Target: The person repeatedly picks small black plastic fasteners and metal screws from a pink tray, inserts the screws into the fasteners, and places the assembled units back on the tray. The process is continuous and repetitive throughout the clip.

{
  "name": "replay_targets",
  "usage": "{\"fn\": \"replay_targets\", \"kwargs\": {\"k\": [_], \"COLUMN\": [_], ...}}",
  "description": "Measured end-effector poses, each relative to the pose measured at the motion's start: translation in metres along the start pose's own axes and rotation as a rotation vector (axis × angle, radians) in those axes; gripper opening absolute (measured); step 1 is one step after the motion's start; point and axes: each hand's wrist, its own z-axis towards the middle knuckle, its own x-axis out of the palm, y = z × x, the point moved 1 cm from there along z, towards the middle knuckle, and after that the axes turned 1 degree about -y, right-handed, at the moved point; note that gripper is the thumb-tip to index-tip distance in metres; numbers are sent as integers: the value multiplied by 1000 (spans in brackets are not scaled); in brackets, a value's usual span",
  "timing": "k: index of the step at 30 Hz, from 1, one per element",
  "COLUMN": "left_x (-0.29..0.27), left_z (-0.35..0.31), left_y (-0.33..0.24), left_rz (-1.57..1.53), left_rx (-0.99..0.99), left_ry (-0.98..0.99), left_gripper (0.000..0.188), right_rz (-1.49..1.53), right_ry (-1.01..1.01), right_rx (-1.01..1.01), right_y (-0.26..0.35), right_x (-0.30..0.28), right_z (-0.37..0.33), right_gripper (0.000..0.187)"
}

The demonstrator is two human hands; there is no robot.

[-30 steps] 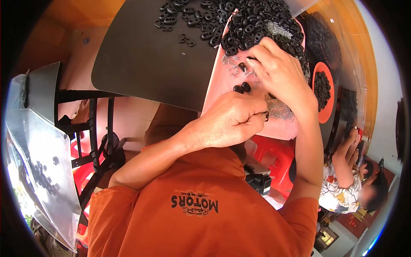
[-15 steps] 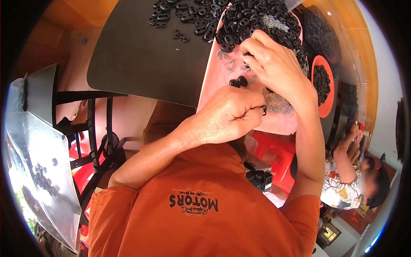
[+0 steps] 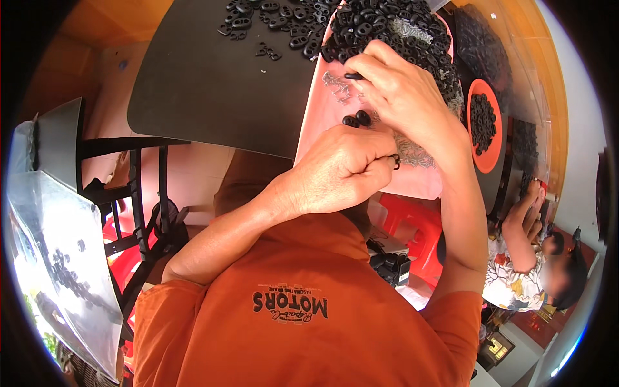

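Observation:
My left hand [image 3: 345, 171] is closed low over the near part of a pink tray [image 3: 316, 109], with a small black plastic piece [image 3: 396, 161] poking out between its thumb and forefinger. Just beyond its knuckles are two shiny black oval pieces [image 3: 356, 119]. My right hand [image 3: 406, 90] is higher up over the tray, its fingertips pinching a black oval cord-lock piece [image 3: 353, 76]. Behind it rises a heap of black two-holed cord-lock pieces [image 3: 374, 29]. Small silvery springs [image 3: 412, 151] lie partly hidden under my right wrist; more springs [image 3: 335, 84] are scattered left of that hand.
Loose black pieces [image 3: 277, 19] lie on the dark tabletop [image 3: 213, 84] at left. An orange bowl [image 3: 474, 129] of small black parts stands at right. Red stools [image 3: 419, 226] are below the tray. Another person's hand [image 3: 525, 213] is at far right.
My right hand has come slightly left and up from the tray, and the black oval piece now shows at its fingertips. The left hand keeps its pinch, almost unmoved.

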Motion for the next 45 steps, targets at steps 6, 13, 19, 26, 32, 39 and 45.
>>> {"fn": "replay_targets", "kwargs": {"k": [6,13,19,26,32,39,45], "left_x": [1,2,1,1,2,6,10], "left_z": [-1,-1,-1,0,2,7,8], "left_y": [4,2,1,4,3,4,8], "left_rz": [-19,-30,-41,-31,-30,-33,-43], "left_rx": [-18,-27,-40,1,-49,-95,-91], "left_ry": [-4,-27,-19,-39,-32,-8,-30], "left_gripper": [11,11,11,11,12,10,10], "right_rz": [-9,19,-54,-28,43,93,150], "right_ry": [-10,-114,-36,-18,-32,-39,-139], "right_rx": [60,-9,22,16,8,-12,-50], "right_y": [-6,-4,-5,-10,-12,-26,-22], "right_x": [-7,-9,4,6,5,11,9], "right_z": [-12,-12,-2,1,9,8,0], "right_gripper": [20,13,15,20,19,17,16]}}
